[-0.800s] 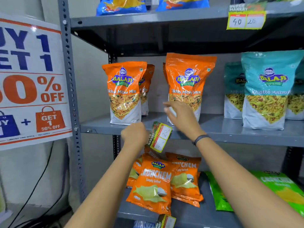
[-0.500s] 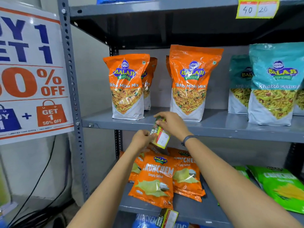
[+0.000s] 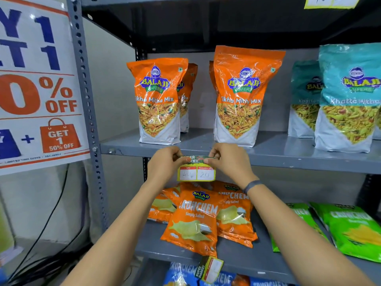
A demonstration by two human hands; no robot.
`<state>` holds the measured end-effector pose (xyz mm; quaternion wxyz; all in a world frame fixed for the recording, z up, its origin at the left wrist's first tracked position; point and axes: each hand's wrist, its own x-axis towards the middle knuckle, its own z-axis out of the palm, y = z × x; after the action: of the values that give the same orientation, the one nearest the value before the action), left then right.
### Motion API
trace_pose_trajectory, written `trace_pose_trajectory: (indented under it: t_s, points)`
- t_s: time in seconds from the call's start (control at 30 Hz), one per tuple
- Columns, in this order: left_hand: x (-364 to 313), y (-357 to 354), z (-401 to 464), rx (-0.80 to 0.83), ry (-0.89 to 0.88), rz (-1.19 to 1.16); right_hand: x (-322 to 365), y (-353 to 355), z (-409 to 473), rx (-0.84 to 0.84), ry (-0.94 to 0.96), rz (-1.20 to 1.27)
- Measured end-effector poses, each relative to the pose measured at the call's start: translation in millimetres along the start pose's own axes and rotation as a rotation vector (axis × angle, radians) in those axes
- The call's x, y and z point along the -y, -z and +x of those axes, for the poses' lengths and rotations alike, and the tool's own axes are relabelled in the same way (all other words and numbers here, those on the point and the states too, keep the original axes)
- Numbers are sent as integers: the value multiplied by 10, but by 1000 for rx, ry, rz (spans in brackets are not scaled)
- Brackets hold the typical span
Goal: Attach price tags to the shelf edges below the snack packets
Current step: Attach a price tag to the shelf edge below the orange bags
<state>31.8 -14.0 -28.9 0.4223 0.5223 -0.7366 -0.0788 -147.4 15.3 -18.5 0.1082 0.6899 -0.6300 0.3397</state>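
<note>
Price tag going onto the middle shelf edge
Left hand (image 3: 165,164) and right hand (image 3: 228,162) each pinch a top corner of the price tag (image 3: 196,172), holding it flat against the shelf edge (image 3: 288,162) below the orange snack packets (image 3: 243,96)

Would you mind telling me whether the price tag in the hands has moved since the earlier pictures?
Yes. The price tag was tilted and dangling under the middle shelf edge; now it hangs level against that edge, pinched by the left hand and right hand.
</note>
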Motion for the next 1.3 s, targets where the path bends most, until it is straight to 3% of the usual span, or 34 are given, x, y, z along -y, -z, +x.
trace_pose_trajectory:
  t_s: [0.1, 0.23, 0.47, 0.87, 1.0, 1.1, 1.3]
  points:
    - [10, -65, 13, 36, -60, 91, -15, -50, -77, -39, 58, -168]
    - [12, -119, 31, 1, -127, 159, -20, -93, -72, -74, 76, -218]
    - [75, -133, 114, -1, -98, -48, -40, -63, -42, -136, 8, 40]
    - [-200, -273, 120, -225, 36, 269, -3, -65, -17, -209, -16, -2]
    - [-321, -356, 18, -369, -108, 427, -151, 49, -160, -225, -23, 126]
    - [-546, -595, -164, -454, -287, 363, -461, 261, -364, -358, -36, 118]
    - [-1479, -1477, -697, -238, -493, -25, -1502, 1001, -827, -618, -86, -20]
